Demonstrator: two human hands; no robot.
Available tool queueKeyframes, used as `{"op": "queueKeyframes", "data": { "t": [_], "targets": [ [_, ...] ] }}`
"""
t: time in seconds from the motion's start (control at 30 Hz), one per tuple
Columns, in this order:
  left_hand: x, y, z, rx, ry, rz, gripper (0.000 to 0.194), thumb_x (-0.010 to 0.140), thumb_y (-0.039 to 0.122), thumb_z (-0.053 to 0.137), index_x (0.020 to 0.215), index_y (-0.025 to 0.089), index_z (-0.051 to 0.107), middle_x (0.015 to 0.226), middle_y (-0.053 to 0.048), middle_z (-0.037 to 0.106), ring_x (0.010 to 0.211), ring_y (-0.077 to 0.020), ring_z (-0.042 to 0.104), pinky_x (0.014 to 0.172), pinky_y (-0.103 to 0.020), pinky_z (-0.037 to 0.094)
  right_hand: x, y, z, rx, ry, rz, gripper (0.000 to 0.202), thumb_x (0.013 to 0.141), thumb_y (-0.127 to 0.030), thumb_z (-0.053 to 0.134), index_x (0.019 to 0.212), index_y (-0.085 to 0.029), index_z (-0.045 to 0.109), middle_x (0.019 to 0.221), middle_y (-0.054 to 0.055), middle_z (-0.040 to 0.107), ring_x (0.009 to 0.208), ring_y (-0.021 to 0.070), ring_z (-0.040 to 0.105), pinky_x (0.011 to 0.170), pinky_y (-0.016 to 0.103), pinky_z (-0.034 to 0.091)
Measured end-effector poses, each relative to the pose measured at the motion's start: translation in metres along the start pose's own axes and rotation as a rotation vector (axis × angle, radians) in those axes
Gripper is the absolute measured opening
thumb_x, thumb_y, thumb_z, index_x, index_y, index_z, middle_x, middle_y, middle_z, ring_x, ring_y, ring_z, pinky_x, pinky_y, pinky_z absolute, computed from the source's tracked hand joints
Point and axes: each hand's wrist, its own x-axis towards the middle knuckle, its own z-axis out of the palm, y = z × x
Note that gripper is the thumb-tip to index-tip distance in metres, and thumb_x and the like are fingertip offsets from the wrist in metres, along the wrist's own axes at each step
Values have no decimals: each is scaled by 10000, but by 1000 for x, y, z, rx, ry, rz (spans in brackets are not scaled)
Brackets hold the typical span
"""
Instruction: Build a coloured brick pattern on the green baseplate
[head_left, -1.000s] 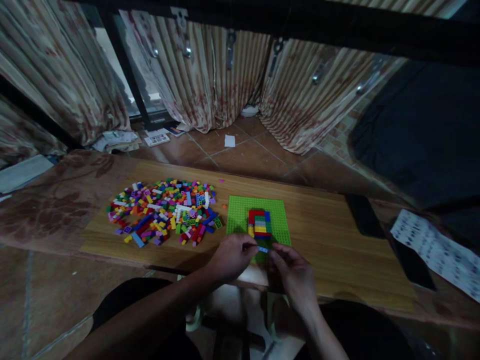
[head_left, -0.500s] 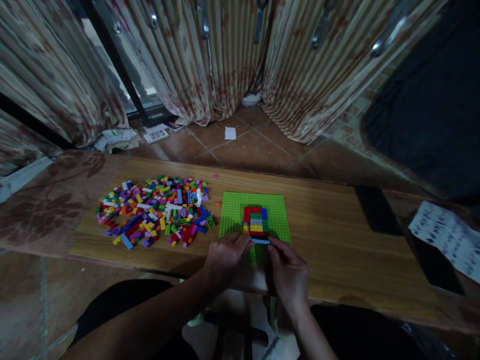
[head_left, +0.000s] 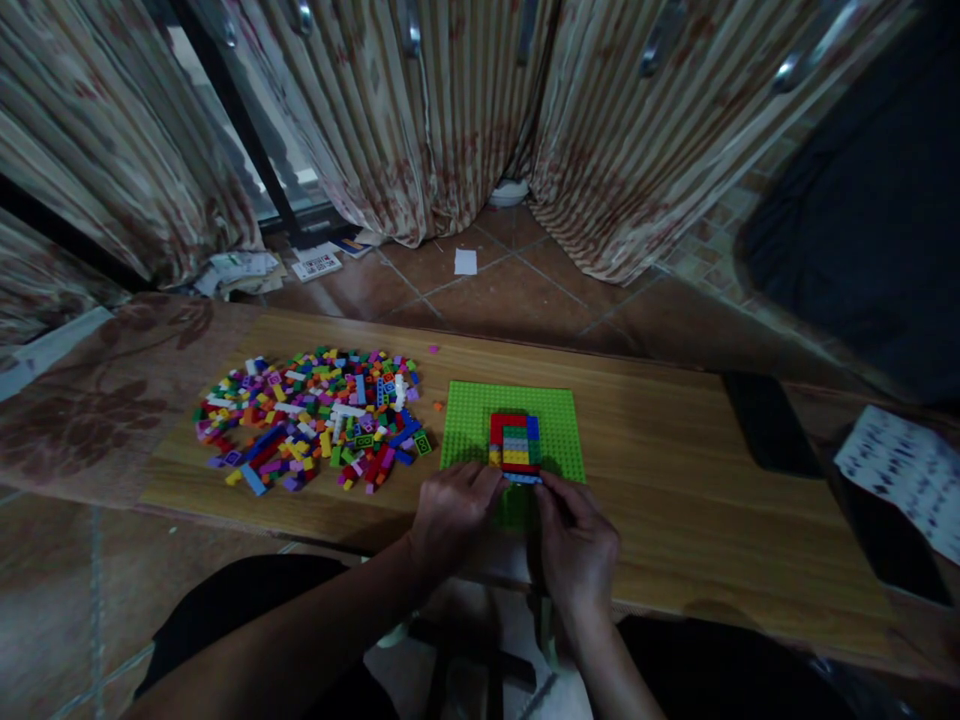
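Observation:
A light blue building brick [head_left: 522, 479] lies lengthwise between my two hands, at the near side of a small block of bricks. My left hand [head_left: 459, 508] pinches its left end, and my right hand [head_left: 576, 535] has fingers closed at its right end. The block of bricks [head_left: 515, 440], in red, blue, green, grey and yellow, stands on a green studded baseplate [head_left: 559, 410]. My hands cover part of the baseplate's near side. Whether the light blue brick is pressed onto the studs I cannot tell.
A wide pile of loose coloured bricks [head_left: 322, 415] spreads over the left of the wooden table [head_left: 660, 480]. One pink brick [head_left: 433, 349] and an orange one [head_left: 439, 406] lie apart from it. At the right are a dark flat object [head_left: 770, 425] and a printed sheet [head_left: 896, 470].
The view has shifted slightly, so the table's right part sits farther right. Both hands stay at the light blue brick with almost the same grip.

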Motion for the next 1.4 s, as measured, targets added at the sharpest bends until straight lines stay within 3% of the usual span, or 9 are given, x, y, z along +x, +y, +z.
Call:
{"op": "queueKeyframes", "data": {
  "t": [0.13, 0.33, 0.6, 0.97, 1.17, 1.4],
  "targets": [
    [0, -1, 3, 17, 66, 29, 319, 989, 318, 401, 806, 198, 633, 714, -23, 655, 650, -162, 598, 556, -273, 392, 1, -1, 2, -25, 31, 55, 240, 857, -353, 604, 956, -176, 732, 942, 86, 738, 850, 220, 688, 781, 363, 536],
    [0, -4, 3, 38, 63, 36, 289, 981, 318, 429, 815, 201, 634, 728, -14, 664, 659, -168, 609, 559, -284, 395, 2, 0, 0, 2, 45, 123, 259, 827, -370, 635, 965, -168, 721, 911, 84, 735, 760, 201, 682, 701, 329, 537],
    [1, -5, -1, 13, -11, 21, 233, 965, 304, 462, 860, 202, 643, 773, -14, 679, 701, -170, 622, 583, -274, 406, 4, 1, -2, 20, 42, 138, 269, 835, -398, 615, 930, -171, 725, 910, 90, 744, 797, 213, 689, 722, 327, 531],
    [3, -1, -3, -6, -4, 26, 256, 959, 325, 452, 824, 194, 625, 763, -30, 679, 696, -178, 619, 590, -277, 411, 8, 0, -1, 13, 15, 141, 232, 838, -376, 607, 886, -185, 731, 887, 67, 741, 808, 207, 682, 751, 318, 517],
    [6, 0, -3, -34, -20, -18, 313, 973, 326, 414, 793, 192, 632, 749, -33, 678, 685, -164, 624, 591, -269, 407, 8, -1, 0, 17, 20, 135, 225, 837, -371, 607, 869, -186, 731, 871, 65, 739, 793, 205, 681, 741, 313, 515],
    [10, 1, -5, -129, -108, -141, 201, 924, 308, 514, 826, 209, 660, 805, -11, 699, 734, -154, 643, 606, -259, 410, 9, -6, -3, -27, -3, 151, 255, 834, -392, 599, 880, -182, 736, 856, 70, 744, 767, 211, 687, 721, 317, 514]
  ]
}}
